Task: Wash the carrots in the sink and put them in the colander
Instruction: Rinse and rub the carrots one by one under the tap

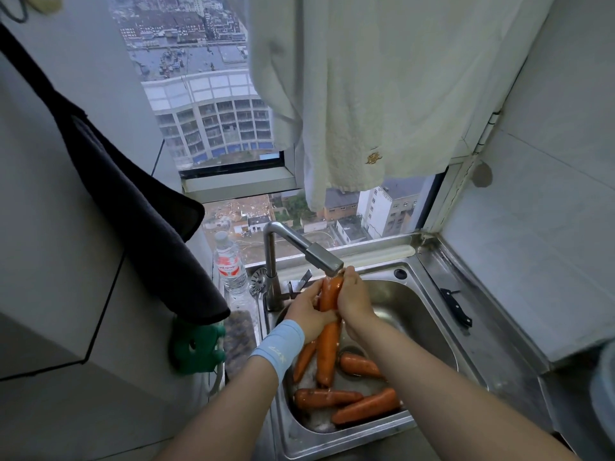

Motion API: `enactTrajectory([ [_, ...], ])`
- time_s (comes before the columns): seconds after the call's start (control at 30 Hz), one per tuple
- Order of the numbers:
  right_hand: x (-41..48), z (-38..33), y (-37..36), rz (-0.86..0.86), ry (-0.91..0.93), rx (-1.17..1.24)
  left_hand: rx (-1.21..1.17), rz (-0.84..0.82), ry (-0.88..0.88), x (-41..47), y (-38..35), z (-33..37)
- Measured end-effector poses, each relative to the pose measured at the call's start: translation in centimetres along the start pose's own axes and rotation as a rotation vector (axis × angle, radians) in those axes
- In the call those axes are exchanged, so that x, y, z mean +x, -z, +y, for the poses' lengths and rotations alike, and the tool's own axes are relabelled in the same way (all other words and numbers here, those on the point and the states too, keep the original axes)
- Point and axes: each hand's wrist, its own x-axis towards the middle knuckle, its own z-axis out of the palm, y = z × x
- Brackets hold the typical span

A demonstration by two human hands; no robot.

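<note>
A long orange carrot (327,347) stands upright under the spout of the steel faucet (301,244). My left hand (307,311) grips its middle from the left. My right hand (354,299) wraps its upper part from the right, just below the spout. Several more carrots (359,405) lie in wet foam at the bottom of the steel sink (422,314). No colander is in view.
A black-handled knife (456,307) lies on the sink's right ledge. A plastic water bottle (229,266) and a sink strainer (258,281) stand left of the faucet. A green cloth (198,347) and a dark towel (139,207) hang at left, a white towel (366,94) overhead.
</note>
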Motion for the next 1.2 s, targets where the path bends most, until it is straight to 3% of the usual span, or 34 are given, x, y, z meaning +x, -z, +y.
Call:
enactTrajectory([
  [0.2, -0.9, 0.8, 0.5, -0.178, -0.014, 0.096, -0.019, -0.01, -0.029, -0.4, 0.3, 0.3],
  [0.3, -0.4, 1.4, 1.2, -0.193, -0.097, 0.238, -0.035, -0.007, -0.046, -0.7, 0.4, -0.3],
  [0.43, -0.1, 1.4, 2.0, -0.152, -0.076, 0.236, -0.109, 0.019, -0.055, -0.9, 0.1, -0.4],
  [0.5, -0.2, 1.2, 2.5, -0.177, -0.059, 0.159, -0.162, 0.062, -0.024, -1.0, 0.1, 0.0],
  [0.63, -1.3, 0.9, 3.7, -0.516, -0.114, 0.023, -0.373, 0.158, 0.051, -0.8, 0.2, 1.2],
  [0.73, -1.4, 1.2, 4.0, -0.644, 0.001, -0.197, -0.306, 0.27, 0.042, -0.4, 0.1, 2.0],
  [0.97, -0.9, 1.1, 3.9, -0.646, 0.185, -0.471, -0.207, 0.489, 0.117, 0.5, -0.6, 3.4],
  [1.2, -0.8, 1.9, 4.4, -0.575, 0.289, -0.667, 0.026, 0.459, 0.157, 1.4, 0.0, 3.8],
])
